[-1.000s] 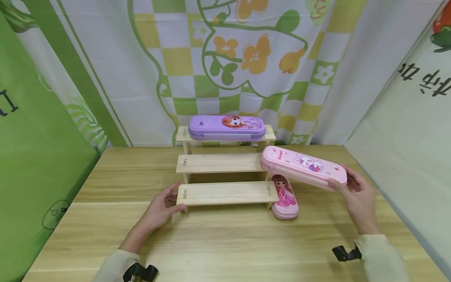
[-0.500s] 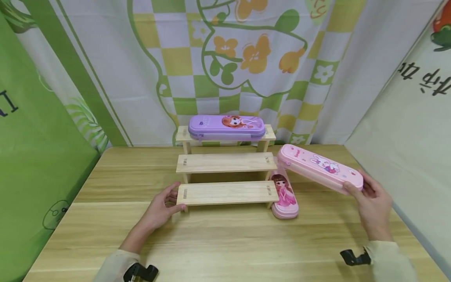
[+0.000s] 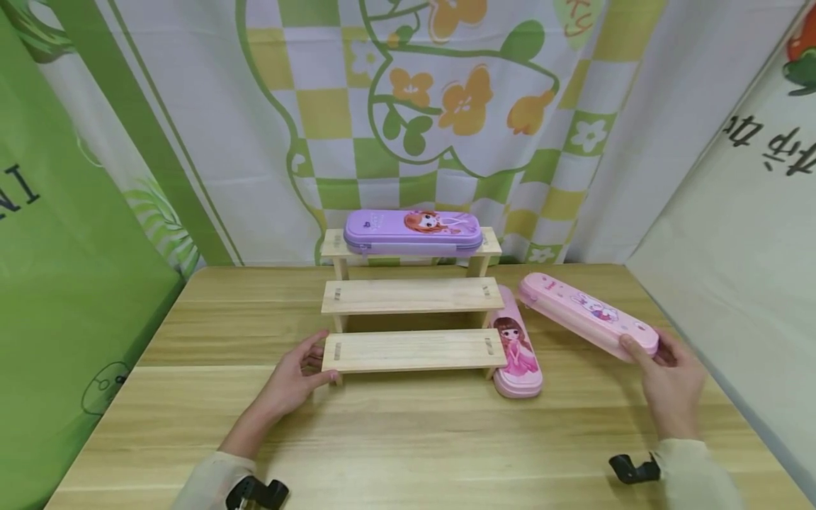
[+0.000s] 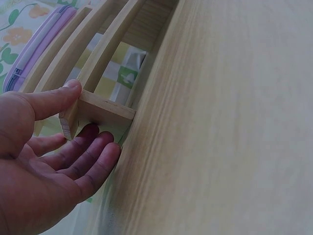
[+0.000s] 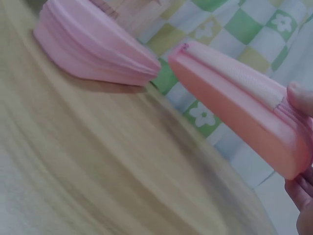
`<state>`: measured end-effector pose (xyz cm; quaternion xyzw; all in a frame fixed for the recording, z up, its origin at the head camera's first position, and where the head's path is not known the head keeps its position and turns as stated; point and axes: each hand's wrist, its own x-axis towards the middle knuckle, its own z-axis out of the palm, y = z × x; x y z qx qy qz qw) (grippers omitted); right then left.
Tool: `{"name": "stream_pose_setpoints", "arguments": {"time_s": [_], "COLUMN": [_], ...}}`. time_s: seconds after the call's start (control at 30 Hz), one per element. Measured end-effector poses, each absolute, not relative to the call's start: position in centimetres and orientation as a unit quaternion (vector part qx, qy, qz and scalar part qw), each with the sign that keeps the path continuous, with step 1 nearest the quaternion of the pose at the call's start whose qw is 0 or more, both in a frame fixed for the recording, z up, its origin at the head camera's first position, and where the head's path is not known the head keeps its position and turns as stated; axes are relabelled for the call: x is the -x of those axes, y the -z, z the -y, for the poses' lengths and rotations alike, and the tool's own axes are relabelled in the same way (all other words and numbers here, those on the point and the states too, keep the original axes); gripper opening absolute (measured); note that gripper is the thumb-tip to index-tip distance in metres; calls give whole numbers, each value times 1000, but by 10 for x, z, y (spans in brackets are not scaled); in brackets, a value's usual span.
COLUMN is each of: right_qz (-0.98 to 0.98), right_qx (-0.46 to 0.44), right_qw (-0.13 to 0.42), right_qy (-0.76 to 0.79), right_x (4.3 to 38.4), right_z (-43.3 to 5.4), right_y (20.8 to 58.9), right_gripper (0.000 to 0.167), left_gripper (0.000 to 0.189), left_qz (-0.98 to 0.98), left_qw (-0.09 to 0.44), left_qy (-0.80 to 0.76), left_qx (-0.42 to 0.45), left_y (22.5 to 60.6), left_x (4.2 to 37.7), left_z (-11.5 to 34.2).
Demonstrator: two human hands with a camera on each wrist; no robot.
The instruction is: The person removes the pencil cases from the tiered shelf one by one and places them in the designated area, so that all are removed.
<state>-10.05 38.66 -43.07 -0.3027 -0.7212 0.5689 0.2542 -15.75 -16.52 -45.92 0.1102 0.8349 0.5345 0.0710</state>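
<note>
My right hand point(image 3: 672, 386) grips the right end of a pale pink pencil case point(image 3: 589, 315) with a bunny print. In the right wrist view this zipped case point(image 5: 234, 103) is tilted and held off the table. My left hand point(image 3: 290, 379) holds the left end of the lowest step of a three-step wooden rack point(image 3: 414, 350), thumb on its front corner and fingers curled at the leg point(image 4: 105, 110). On the top step lies a purple pencil case point(image 3: 414, 232). Another pink pencil case point(image 3: 518, 354), with a girl in a dress, lies against the rack's right side.
The wooden table point(image 3: 408, 439) stretches in front of the rack. A patterned curtain point(image 3: 446, 127) hangs close behind it, a green cloth point(image 3: 70, 283) on the left and a white cloth point(image 3: 733, 248) with writing on the right.
My right hand has carried the bunny pencil case rightward away from the rack, then lowered its far end slightly. The left hand stays on the rack; the head view has shifted a little.
</note>
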Motion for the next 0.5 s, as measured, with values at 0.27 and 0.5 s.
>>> {"name": "stream_pose_setpoints", "arguments": {"time_s": [0.27,0.5], "right_qz": [743,764], "right_qx": [339,340], "right_qw": [216,204], "right_qy": [-536,-509], "right_x": [105,106], "right_z": [-377,-368], "right_y": [443,451], "right_gripper": [80,81], "left_gripper": [79,79], "left_qz": [-834,-835], "left_qw": [78,79], "left_qy": [-536,-535], "left_qx": [-105,-105], "left_y": [460,460], "left_x": [159,159], "left_z": [166,166]}}
